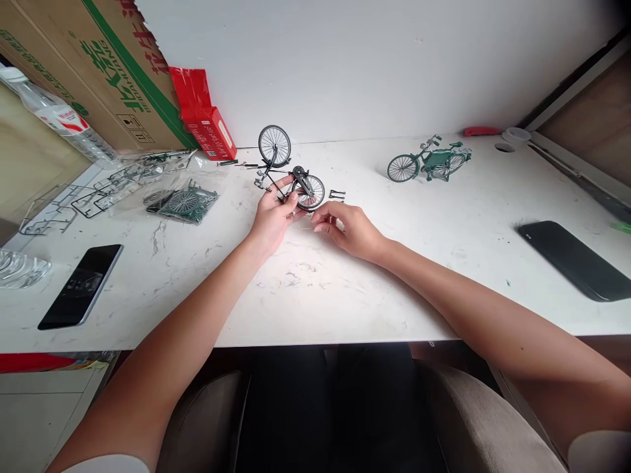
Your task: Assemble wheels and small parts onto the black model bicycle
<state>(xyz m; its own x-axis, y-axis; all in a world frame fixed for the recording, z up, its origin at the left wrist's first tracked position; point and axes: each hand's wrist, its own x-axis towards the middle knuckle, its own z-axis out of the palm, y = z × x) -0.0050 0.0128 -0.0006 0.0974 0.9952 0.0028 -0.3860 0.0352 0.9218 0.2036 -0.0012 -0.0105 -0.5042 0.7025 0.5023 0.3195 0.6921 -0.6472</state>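
Observation:
A small black model bicycle (288, 167) lies partly built on the white table (315, 289), one wheel up at the back and one wheel near my fingers. My left hand (273, 213) is closed on its frame by the lower wheel. My right hand (345, 226) rests on the table just to the right, its fingers pinched together on something too small to make out. A tiny black part (337, 194) lies just beyond my right hand.
A finished green model bicycle (428, 161) stands at the back right. Plastic bags of parts (182, 200) and black part frames (64, 207) lie at the left. One phone (81, 286) lies front left, another (574, 259) at the right. A red box (210, 131) leans by a cardboard carton (98, 66).

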